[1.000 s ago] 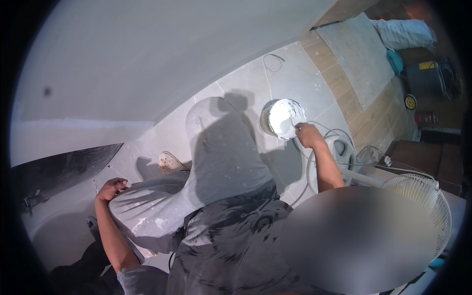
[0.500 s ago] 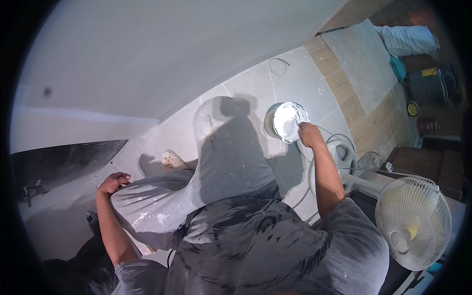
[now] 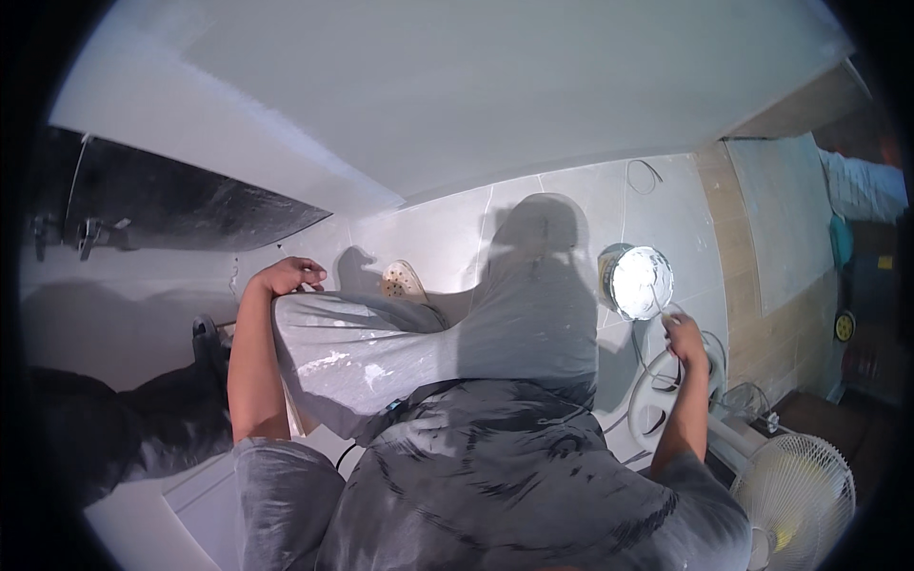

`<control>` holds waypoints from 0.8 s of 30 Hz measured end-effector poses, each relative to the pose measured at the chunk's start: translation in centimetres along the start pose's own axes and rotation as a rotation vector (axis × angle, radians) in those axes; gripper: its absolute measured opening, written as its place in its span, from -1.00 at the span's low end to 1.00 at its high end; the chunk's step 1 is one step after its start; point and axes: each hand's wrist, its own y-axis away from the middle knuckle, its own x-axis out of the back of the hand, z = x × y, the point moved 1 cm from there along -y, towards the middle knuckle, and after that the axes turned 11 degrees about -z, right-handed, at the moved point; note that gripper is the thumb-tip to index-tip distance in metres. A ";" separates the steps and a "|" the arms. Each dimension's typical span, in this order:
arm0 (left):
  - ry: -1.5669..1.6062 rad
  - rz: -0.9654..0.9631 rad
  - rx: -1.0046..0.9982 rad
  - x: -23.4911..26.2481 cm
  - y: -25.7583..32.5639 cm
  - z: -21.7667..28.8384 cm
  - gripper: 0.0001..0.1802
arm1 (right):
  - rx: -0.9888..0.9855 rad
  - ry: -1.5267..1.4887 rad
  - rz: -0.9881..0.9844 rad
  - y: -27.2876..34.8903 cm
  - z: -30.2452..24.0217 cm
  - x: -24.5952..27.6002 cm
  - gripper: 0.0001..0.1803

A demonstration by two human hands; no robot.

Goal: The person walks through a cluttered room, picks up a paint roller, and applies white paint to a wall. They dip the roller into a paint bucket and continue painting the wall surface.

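Observation:
A round bucket (image 3: 609, 276) stands on the floor to the right, tilted in appearance, with white paint or paste (image 3: 643, 283) filling its mouth. Just off its near right rim, my right hand (image 3: 684, 338) is closed around a thin-handled tool (image 3: 658, 303). The tool's far end reaches into the white stuff, so its kind does not show. My left hand (image 3: 293, 275) rests by my left knee on the grey, white-spotted trousers (image 3: 381, 352). Its fingers are loosely bent and apart, holding nothing.
A pale wall (image 3: 476, 86) runs ahead. The white fan base (image 3: 652, 404) and cables lie near the bucket, with the fan's cage (image 3: 800, 495) at lower right. Another person's dark-clothed leg (image 3: 124, 409) is on the left, near a black glossy panel (image 3: 181, 200).
The view has turned left, so the bucket sits farther right. My right hand has drawn back slightly from the bucket's rim, baring the tool's handle. My left hand stays at the knee.

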 end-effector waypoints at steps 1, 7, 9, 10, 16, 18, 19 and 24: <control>0.010 -0.017 -0.017 0.2 -0.3 0.0 -0.34 | -0.018 -0.007 -0.055 1.1 1.5 1.3 -0.58; 0.020 0.007 -0.025 0.2 -1.1 -0.9 -0.43 | -0.057 -0.590 -0.259 9.0 6.8 4.7 -0.58; 0.021 0.021 -0.024 0.1 -1.0 -0.6 -0.44 | -0.088 -0.809 -0.312 10.0 7.4 4.6 -0.57; 0.067 0.029 -0.017 -0.1 -0.7 -0.6 -0.48 | -0.051 -0.855 -0.343 9.7 6.7 4.5 -0.57; 0.165 0.065 -0.026 -0.6 -0.9 -1.3 -0.57 | 0.353 -1.008 -0.636 3.4 -4.3 -0.4 -0.59; 0.227 0.080 -0.015 -0.7 -0.2 -2.0 -0.59 | 0.502 -0.969 -0.761 1.4 -12.9 -3.0 -0.62; 0.262 0.089 -0.022 -0.8 -0.3 -2.6 -0.60 | 0.600 -0.932 -0.838 0.4 -17.1 -4.2 -0.62; 0.341 0.189 -0.014 -2.3 0.9 -5.3 -0.62 | 0.903 -0.819 -0.967 -4.4 -33.0 -13.7 -0.63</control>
